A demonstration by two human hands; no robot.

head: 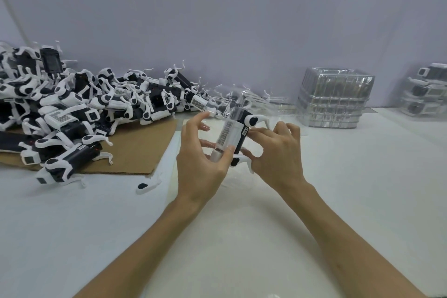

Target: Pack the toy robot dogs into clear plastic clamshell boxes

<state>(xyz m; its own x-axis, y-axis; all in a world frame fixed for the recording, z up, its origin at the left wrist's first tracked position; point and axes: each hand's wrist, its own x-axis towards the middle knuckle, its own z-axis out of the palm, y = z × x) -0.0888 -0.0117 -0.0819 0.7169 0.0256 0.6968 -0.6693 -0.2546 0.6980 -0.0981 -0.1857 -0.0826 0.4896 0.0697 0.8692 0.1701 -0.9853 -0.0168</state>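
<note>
1. The left hand (200, 159) curls around the near-left side of a clear clamshell box (223, 113). Its thumb presses the near end, the middle fingers show through the plastic, and the index finger is lifted and bent above them.
2. The right hand (278, 159) grips a toy robot dog (239, 135) from the right. Its fingertips (254, 131) press the dog's black-and-white body, and the thumb sits at the near leg.
3. The dog lies partly inside the box, body running near to far, with one white leg sticking out far-right. How fully it is seated cannot be told through the glare.
4. The box's clear lid stands open, tilting up and away on the far side.
5. Both forearms reach in from the near edge and converge at the middle, wrists slightly raised above the white table (362, 176).
6. A loose leg (147, 185) lies on the table just left of the left wrist.
7. Further left, a cardboard sheet (135, 150) carries a pile of toy robot dogs (84, 104), which spreads to the left edge.
8. To the far right stands a stack of empty clamshells (333, 99).
9. Packed boxes (425, 89) stand at the far right edge, against the pale wall (217, 19).
</note>
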